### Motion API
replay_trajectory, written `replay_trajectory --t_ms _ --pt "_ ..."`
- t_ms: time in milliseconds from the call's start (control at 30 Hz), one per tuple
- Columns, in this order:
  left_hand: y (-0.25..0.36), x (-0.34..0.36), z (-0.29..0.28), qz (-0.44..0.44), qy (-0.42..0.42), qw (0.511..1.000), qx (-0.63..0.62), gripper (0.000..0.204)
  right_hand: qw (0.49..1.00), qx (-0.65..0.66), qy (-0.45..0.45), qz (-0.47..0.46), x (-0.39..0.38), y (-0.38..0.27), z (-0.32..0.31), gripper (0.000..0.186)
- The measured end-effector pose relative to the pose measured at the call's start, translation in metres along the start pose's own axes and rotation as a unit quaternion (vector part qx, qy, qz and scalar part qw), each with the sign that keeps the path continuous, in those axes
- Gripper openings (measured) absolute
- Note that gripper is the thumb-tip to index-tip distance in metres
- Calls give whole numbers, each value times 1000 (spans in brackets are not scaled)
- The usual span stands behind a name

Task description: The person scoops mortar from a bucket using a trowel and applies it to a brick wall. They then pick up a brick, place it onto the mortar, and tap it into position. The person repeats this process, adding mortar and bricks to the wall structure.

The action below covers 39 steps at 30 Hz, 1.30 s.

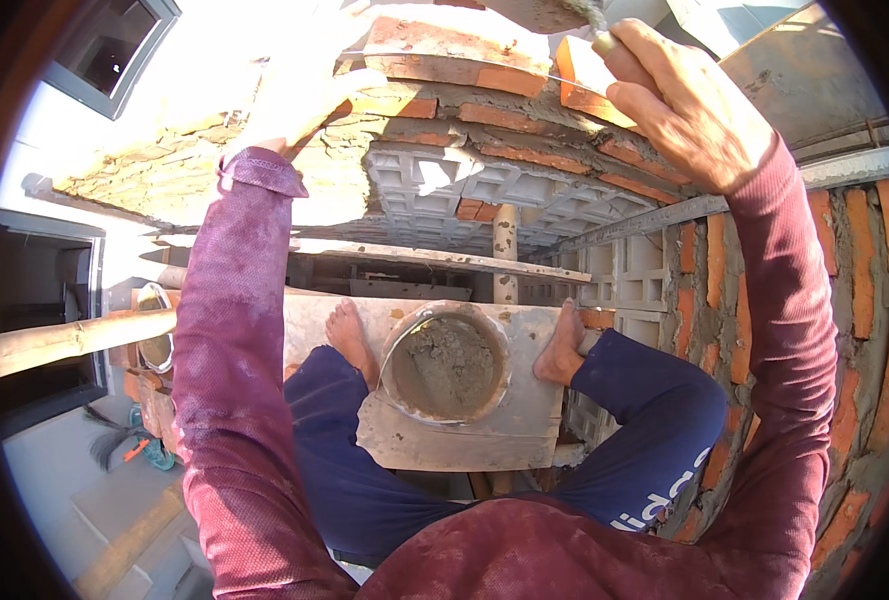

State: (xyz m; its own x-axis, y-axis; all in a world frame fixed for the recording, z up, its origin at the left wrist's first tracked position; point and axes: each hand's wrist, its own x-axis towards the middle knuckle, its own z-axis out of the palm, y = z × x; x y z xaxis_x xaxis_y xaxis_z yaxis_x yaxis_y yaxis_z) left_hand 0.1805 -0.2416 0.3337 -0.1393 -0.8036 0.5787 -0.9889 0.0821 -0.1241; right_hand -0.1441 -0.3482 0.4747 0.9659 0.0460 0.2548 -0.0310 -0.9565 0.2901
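Glare washes out my left hand (309,85), but its thumb is stretched apart from its fingers, beside the left end of a mortar-smeared brick (454,62) on top of the wall. My right hand (689,110) is at a shorter orange brick (586,75), its fingers bent and closed. A thin string (464,58) runs taut along the bricks' face and reaches my right thumb, apparently pinched there. Between my bare feet stands a round bucket (444,362) of wet grey mortar.
Below the new bricks are pale hollow vent blocks (414,190). The bucket rests on a board (494,440), with a wooden plank (434,258) beyond it. A bamboo pole (74,343) crosses at left; another brick wall (854,280) rises on the right. Another bucket (154,325) stands left.
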Motion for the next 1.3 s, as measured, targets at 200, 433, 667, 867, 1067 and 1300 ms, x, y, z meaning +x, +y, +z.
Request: replay_trajectory --t_ms 200,433,667,867,1067,1300 --pt "67 -128 -23 -536 -57 797 -273 31 868 288 -347 207 -125 -128 28 28" --pt "233 -397 60 -539 -472 629 -303 67 859 174 -454 163 -129 -278 153 25" --pt "261 -420 87 -599 -259 637 -410 42 894 85 -415 150 -150 -351 234 18" --pt "259 -399 63 -607 -285 602 -433 40 867 229 -428 112 -168 -348 190 22" --pt "269 -350 40 -549 -282 622 -481 35 811 232 -536 6 -172 -333 217 28" --pt "287 -324 34 -554 -261 553 -565 24 728 409 -491 248 -215 -336 247 30"
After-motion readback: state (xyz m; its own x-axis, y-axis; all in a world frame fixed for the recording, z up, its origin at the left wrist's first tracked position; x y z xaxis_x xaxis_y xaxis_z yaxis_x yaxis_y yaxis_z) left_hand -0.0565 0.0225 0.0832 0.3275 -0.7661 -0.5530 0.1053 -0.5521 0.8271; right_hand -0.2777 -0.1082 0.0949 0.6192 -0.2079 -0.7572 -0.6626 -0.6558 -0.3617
